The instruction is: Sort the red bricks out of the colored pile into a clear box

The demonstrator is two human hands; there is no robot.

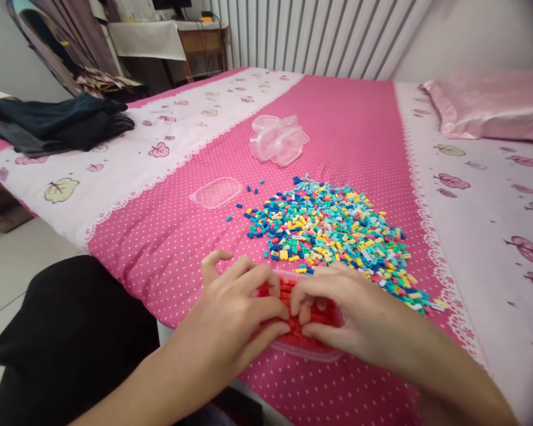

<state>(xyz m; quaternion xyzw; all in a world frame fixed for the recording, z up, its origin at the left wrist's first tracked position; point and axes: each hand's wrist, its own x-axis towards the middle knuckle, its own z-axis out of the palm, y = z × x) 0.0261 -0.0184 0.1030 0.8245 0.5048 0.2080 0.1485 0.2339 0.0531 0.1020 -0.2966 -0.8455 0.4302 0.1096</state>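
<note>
A clear plastic container (311,355) full of small red building bricks (286,287) sits at the near edge of the bed. Over its left half is my left hand (235,310), thumb and index finger pinched together at a tiny red brick among the others. My right hand (342,302) reaches in from the right, its fingers curled down into the red bricks, tips close to those of my left hand. Whatever lies between the right fingertips is hidden. Just behind the container spreads a big loose pile of blue, teal, yellow, green and pink bricks (328,225).
A clear oval lid (217,193) lies flat left of the pile. Farther back is a stack of clear plastic containers (279,141). Dark folded clothes (62,121) rest at the bed's left edge, and a pink pillow (493,106) lies at the right.
</note>
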